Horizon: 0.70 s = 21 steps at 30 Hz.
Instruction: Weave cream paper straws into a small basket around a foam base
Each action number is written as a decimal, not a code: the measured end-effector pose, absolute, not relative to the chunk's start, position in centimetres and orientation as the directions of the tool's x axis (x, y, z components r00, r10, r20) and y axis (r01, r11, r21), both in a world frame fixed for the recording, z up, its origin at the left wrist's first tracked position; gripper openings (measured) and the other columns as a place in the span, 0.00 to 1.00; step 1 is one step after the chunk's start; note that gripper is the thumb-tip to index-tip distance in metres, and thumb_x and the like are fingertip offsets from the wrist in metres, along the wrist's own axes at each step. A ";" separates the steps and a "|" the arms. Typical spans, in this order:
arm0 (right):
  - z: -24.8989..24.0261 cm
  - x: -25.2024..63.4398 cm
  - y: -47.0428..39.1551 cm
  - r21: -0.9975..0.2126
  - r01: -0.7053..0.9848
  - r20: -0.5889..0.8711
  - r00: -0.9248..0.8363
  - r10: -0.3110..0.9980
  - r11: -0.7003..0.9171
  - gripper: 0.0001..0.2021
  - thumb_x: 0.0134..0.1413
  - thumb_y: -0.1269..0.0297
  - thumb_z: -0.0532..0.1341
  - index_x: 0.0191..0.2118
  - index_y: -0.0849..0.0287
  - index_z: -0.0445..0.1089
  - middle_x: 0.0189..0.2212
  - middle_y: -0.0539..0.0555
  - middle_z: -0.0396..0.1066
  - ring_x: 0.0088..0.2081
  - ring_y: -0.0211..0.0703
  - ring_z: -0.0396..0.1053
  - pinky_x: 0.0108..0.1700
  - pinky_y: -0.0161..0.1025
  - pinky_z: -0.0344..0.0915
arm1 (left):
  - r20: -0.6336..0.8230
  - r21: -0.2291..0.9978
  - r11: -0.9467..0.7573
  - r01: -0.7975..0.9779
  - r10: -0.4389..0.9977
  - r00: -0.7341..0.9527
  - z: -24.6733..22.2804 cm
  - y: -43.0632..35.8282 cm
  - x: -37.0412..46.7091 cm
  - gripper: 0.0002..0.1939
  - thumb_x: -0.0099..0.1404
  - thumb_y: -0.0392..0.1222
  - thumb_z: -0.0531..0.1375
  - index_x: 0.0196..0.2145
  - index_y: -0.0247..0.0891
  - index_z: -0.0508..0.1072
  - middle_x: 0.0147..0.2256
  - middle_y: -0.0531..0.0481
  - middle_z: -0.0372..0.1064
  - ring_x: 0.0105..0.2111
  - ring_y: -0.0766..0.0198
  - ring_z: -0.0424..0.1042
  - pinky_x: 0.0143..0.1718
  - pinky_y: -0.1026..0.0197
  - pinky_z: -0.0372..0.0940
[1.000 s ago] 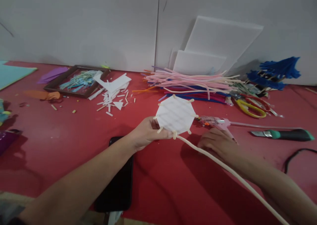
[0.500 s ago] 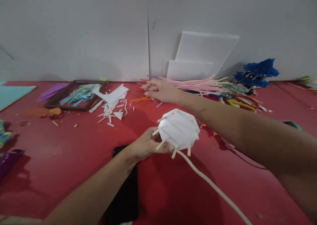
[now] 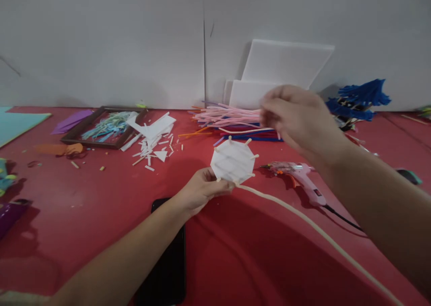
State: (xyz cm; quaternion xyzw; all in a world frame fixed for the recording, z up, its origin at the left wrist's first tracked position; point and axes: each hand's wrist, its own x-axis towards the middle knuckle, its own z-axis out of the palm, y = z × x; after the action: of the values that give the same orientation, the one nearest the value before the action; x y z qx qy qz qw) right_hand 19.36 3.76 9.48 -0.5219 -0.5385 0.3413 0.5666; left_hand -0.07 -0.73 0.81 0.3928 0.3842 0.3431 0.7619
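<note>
In my left hand [image 3: 205, 190] I grip the lower left edge of a white octagonal card piece [image 3: 233, 163] with short cream pipe-cleaner stubs around its rim. A long cream pipe cleaner [image 3: 303, 216] trails from its lower edge to the bottom right. My right hand [image 3: 294, 115] is raised at the right end of a bundle of pink pipe cleaners [image 3: 225, 116], fingers curled together. Whatever it pinches is blurred; a pale pipe cleaner [image 3: 244, 130] runs toward it. A pink glue gun [image 3: 305, 178] lies below the right hand.
A black phone [image 3: 168, 261] lies under my left forearm. On the left are white paper scraps [image 3: 151, 137], a brown frame [image 3: 76, 139] holding bluish clippings, and purple sheets [image 3: 72, 121]. White boards [image 3: 289, 61] lean on the wall, beside a blue fringed object [image 3: 362, 99].
My right hand has moved right and up from the left end of the pipe-cleaner bundle, uncovering the glue gun. The octagonal piece has moved slightly up and left and turned.
</note>
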 end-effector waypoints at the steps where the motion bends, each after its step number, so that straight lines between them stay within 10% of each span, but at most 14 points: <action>1: 9.4 20.0 1.7 -0.921 0.307 0.289 0.126 0.949 0.240 0.07 0.54 0.68 0.59 0.26 0.55 0.64 0.20 0.46 0.65 0.24 0.35 0.64 0.30 0.34 0.62 | -0.318 0.866 0.449 -0.220 0.835 0.450 0.7 -0.7 0.0 0.17 0.39 0.40 0.75 0.28 0.33 0.78 0.28 0.51 0.72 0.28 0.70 0.67 0.37 0.62 0.64; 8: 6.1 21.3 -7.0 -0.432 0.790 0.181 -0.397 0.900 0.435 0.08 0.58 0.59 0.57 0.33 0.54 0.71 0.28 0.52 0.75 0.26 0.40 0.70 0.26 0.37 0.61 | -0.244 0.932 0.336 -0.133 0.856 0.456 0.2 -0.8 0.3 0.13 0.44 0.39 0.72 0.29 0.33 0.77 0.27 0.50 0.74 0.28 0.69 0.69 0.35 0.63 0.63; 21: 4.1 21.2 -8.6 -0.452 0.778 0.433 -0.236 0.870 0.436 0.08 0.60 0.62 0.57 0.31 0.51 0.71 0.25 0.51 0.72 0.27 0.42 0.71 0.28 0.38 0.64 | -0.222 0.961 0.277 -0.018 0.804 0.551 1.2 -1.1 0.0 0.06 0.47 0.37 0.69 0.24 0.34 0.78 0.24 0.51 0.73 0.27 0.68 0.68 0.35 0.64 0.64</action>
State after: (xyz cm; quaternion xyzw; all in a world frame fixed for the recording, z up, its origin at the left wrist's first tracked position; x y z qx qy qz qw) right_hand 21.20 -8.56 4.11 -0.5261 -0.7830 0.0710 0.3241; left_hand 0.04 -1.11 1.25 0.5260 0.3737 0.2911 0.7063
